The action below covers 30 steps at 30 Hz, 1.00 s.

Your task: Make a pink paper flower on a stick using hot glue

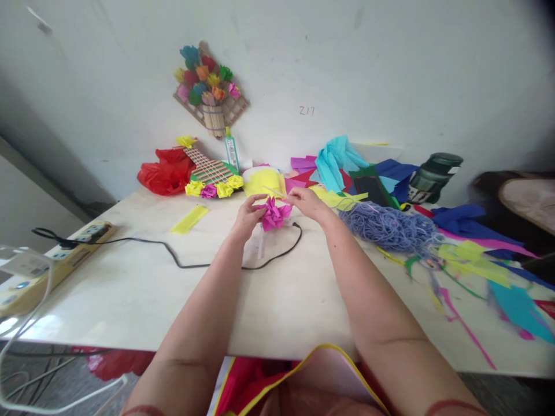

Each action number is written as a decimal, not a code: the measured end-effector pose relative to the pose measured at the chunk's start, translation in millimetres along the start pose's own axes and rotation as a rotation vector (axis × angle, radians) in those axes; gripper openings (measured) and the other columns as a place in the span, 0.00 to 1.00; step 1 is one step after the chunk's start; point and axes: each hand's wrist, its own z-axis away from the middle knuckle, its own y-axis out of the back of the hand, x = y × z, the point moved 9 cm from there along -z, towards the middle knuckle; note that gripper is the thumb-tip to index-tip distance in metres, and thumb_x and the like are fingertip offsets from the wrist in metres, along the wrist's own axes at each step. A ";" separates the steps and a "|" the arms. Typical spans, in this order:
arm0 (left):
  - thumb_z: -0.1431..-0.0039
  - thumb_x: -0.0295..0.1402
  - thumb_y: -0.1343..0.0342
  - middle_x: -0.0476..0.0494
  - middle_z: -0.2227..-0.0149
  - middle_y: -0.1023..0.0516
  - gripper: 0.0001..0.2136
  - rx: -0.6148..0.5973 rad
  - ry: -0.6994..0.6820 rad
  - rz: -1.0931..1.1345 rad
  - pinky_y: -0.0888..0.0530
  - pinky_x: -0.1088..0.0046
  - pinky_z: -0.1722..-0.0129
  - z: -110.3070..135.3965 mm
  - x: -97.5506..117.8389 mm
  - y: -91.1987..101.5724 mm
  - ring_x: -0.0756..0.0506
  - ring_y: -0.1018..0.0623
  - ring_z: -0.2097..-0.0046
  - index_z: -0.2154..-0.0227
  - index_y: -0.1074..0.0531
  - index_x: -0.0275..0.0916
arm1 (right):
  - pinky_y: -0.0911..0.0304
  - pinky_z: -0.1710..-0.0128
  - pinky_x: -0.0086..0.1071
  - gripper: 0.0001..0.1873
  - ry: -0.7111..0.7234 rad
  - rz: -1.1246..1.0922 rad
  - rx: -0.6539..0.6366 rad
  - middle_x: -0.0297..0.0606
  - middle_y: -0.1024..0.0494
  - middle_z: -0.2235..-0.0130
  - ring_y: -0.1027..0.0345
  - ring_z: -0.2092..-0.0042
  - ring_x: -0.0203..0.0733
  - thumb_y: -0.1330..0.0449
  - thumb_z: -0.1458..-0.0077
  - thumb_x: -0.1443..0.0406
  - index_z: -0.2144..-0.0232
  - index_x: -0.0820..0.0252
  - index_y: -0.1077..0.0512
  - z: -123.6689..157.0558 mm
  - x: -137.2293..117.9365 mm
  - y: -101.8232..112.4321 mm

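Over the middle of the table, my left hand [251,216] grips a magenta crepe-paper flower [276,214] by its left side. To the flower's upper right is my right hand [307,202], its fingertips pinched on a thin pale strip [274,191] that points left above the petals. Whether that strip is paper or a stick, I cannot tell. Behind my hands lies a pile of yellow paper [260,180]. A flat yellow paper strip [189,219] rests to the left of my left hand.
A guitar-shaped craft [208,167] leans at the back beside red crepe paper [167,172] and a glue bottle [232,151]. Blue string [385,226], paper scraps [470,260] and a dark green jar [435,178] occupy the right. A black cable [191,266] runs from a power strip [82,245].
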 end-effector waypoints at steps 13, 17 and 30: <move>0.60 0.29 0.38 0.50 0.76 0.23 0.19 0.004 0.004 -0.028 0.31 0.75 0.74 -0.2 -2.7 1.7 0.51 0.27 0.77 0.60 0.25 0.38 | 0.51 0.71 0.30 0.11 0.024 -0.012 -0.028 0.30 0.36 0.79 0.42 0.73 0.36 0.44 0.47 0.59 0.78 0.58 0.34 -0.8 1.8 -2.8; 0.59 0.28 0.41 0.51 0.76 0.24 0.18 0.025 0.032 -0.062 0.31 0.76 0.74 0.8 -4.2 3.5 0.51 0.28 0.77 0.60 0.25 0.37 | 0.51 0.72 0.30 0.12 0.029 0.009 -0.006 0.29 0.38 0.80 0.42 0.73 0.36 0.45 0.47 0.57 0.76 0.59 0.32 -2.0 3.9 -2.2; 0.62 0.27 0.44 0.52 0.78 0.26 0.18 0.234 0.080 -0.105 0.30 0.74 0.75 -2.9 -6.1 31.0 0.50 0.28 0.77 0.62 0.26 0.36 | 0.51 0.72 0.30 0.14 0.015 0.088 0.022 0.31 0.36 0.79 0.42 0.72 0.36 0.45 0.46 0.57 0.77 0.60 0.31 -3.3 7.0 -0.6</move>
